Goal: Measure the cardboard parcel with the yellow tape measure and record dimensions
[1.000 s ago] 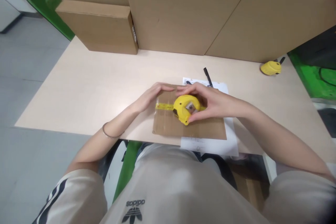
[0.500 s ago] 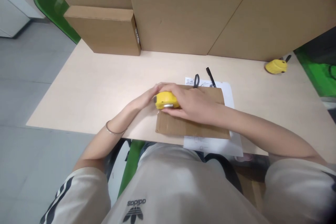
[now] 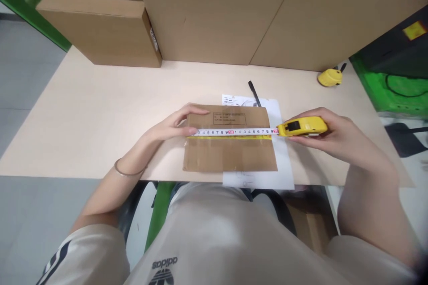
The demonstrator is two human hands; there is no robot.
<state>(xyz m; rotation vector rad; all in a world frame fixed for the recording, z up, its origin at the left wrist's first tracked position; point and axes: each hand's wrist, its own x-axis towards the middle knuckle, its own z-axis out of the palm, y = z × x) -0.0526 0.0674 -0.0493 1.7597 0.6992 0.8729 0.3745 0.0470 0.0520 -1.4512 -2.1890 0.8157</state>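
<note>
A small cardboard box (image 3: 230, 156) with printed text near its far edge lies on a sheet of paper. Across its top runs the pulled-out white blade (image 3: 240, 132) of a yellow tape measure (image 3: 309, 126). My right hand (image 3: 337, 138) is closed around the tape measure's case, just past the box's right edge. At the left edge, my left hand (image 3: 175, 125) presses the blade's end with its thumb, its other fingers along the box's far left corner. The blade's tip is hidden under that thumb. Red marks show at 10 and 20.
A black pen (image 3: 254, 92) lies at the top of the white paper (image 3: 284, 169). A second yellow tape measure (image 3: 330, 77) sits at the table's back right. Large cardboard boxes (image 3: 200, 18) line the back, with a flatter box (image 3: 100, 35) at the left.
My right hand has moved right with the tape measure, drawing the blade out across the box. My left hand stays at the box's left edge. The whole view has shifted slightly.
</note>
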